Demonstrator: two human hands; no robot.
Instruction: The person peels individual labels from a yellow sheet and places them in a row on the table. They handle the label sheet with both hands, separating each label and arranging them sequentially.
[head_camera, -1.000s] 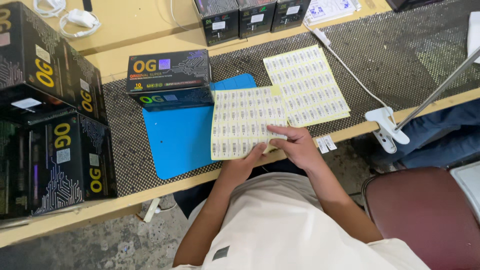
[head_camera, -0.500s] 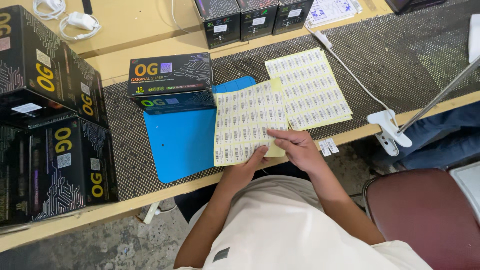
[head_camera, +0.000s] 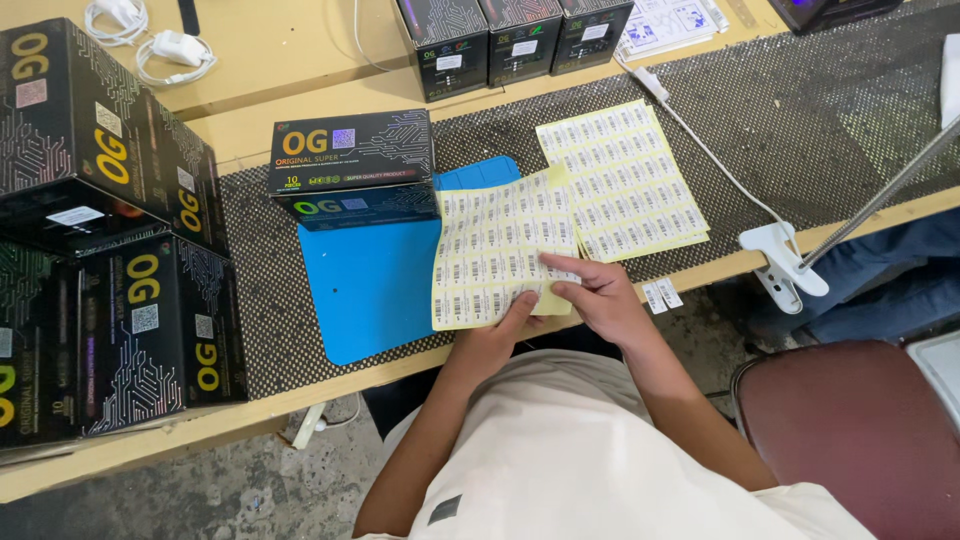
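Both hands, left hand (head_camera: 497, 335) and right hand (head_camera: 592, 297), pinched the label sheet (head_camera: 495, 250) at its near edge; thin, floppy, best supported there.

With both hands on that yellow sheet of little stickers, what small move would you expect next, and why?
Probably the right hand peels one sticker off the near right edge of the sticker sheet. Its fingertips pinch there, while the left hand steadies the sheet from below, over the blue mat. The flat black box lies just beyond, within reach.
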